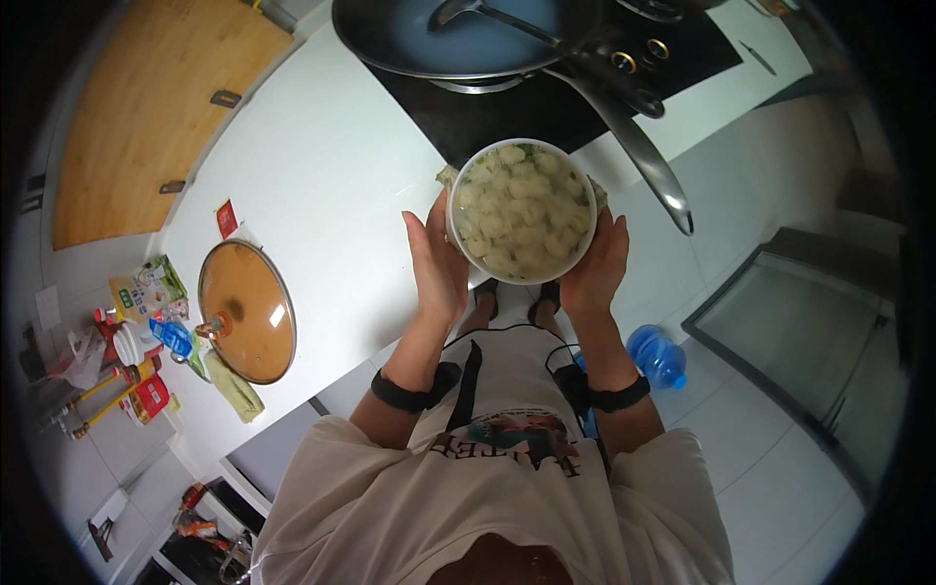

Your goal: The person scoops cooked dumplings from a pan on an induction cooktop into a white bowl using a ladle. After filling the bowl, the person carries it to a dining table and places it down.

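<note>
A round white bowl (pixel 523 212) filled with broth, pale dumplings and bits of green is held up in front of me, over the counter's front edge. My left hand (pixel 439 267) supports its left side and my right hand (pixel 596 267) its right side; folded cloth shows between the fingers and the bowl on both sides. Beyond the bowl, a dark wok (pixel 409 51) with cloudy liquid sits on the black cooktop (pixel 504 121). A ladle (pixel 512 25) lies across the wok, and the wok's metal handle (pixel 643 161) points towards the right front.
On the white counter (pixel 329 183) a glass lid (pixel 248 314) stands at the left, beside a green cloth (pixel 234 387), packets and bottles. Blue plastic bottles (pixel 658 358) are on the floor at the right, near a glass-topped appliance (pixel 790 314).
</note>
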A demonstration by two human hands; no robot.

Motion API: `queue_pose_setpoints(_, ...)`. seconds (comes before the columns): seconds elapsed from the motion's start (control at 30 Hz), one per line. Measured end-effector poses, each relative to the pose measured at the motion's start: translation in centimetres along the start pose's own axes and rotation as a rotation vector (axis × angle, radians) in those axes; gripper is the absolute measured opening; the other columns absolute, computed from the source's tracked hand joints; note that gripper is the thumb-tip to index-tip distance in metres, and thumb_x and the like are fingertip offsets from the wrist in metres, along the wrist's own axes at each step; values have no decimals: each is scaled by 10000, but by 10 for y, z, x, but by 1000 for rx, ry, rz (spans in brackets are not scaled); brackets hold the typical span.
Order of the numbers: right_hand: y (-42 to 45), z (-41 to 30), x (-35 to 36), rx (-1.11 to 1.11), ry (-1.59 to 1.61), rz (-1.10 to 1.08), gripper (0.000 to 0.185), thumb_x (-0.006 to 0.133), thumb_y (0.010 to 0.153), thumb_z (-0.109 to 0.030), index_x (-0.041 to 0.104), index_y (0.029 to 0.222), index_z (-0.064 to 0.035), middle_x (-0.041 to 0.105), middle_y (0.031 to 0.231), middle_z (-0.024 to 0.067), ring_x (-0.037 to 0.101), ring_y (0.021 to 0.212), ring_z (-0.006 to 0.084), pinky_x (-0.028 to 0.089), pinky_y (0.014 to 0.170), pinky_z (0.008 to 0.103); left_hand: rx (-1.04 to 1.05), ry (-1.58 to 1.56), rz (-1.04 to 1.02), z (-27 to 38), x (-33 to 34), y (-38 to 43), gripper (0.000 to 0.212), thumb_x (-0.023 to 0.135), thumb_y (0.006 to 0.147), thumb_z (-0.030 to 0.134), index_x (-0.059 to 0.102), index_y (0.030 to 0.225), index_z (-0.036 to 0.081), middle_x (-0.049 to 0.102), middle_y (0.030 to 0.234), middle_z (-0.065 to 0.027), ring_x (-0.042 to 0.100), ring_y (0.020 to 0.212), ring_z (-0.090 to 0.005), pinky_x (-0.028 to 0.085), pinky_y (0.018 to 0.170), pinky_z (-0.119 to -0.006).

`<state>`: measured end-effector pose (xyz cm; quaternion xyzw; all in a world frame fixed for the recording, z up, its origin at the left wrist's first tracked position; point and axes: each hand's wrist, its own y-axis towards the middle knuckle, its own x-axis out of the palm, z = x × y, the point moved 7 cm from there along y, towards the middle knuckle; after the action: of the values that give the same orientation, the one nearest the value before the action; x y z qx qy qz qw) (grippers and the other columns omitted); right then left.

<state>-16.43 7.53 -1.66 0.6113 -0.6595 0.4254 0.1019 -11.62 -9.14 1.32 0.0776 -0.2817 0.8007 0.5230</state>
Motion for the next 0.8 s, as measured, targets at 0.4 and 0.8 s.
queue_pose_setpoints(0.4, -49, -65, -68, -173, 70, 169, 588, 297, 945, -451, 372, 1312, 2, 463, 1282, 117, 448, 1185, 228, 358, 998, 351, -146, 47, -201, -38, 82, -29, 877, 147, 865, 701, 213, 1418, 23, 234, 1449, -123, 217, 1341, -302, 209, 1083, -456)
queue_pose_setpoints(0.8, -88, -162, -178, -304, 131, 360, 607, 248, 945, -465, 337, 1346, -18, 446, 1306, 102, 418, 1214, 241, 333, 1006, 362, -286, 137, -387, -119, 205, -53, 856, 118, 876, 684, 224, 1415, 27, 319, 1403, -138, 317, 1298, -278, 277, 1055, -425)
